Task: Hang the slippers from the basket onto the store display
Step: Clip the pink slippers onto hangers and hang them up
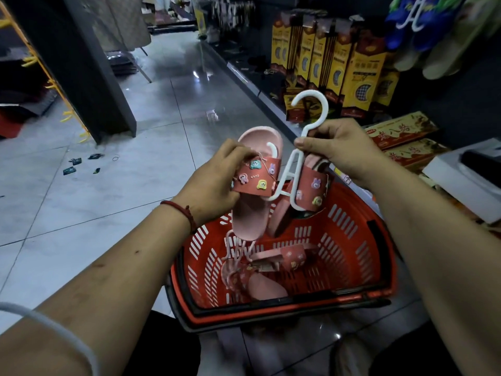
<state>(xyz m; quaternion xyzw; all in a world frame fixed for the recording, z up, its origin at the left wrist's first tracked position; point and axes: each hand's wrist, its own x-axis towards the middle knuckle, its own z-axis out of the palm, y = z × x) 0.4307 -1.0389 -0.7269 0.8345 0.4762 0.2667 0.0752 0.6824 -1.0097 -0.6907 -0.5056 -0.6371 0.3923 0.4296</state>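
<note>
Shop aisle, tiled floor [113, 202]. Right hand [344, 150] pinches hanger [303, 131]; left hand [217, 180] grips pink slipper [253, 183] over basket [352, 240]. Seat strap fully before hanging.

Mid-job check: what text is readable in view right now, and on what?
"CUTE": small letters on the held slipper strap, as best they read.
"八": middle character on the red boxes; its neighbours are blurred.
Yellow packs: print too small to read.
Floor tags: unreadable.
</note>
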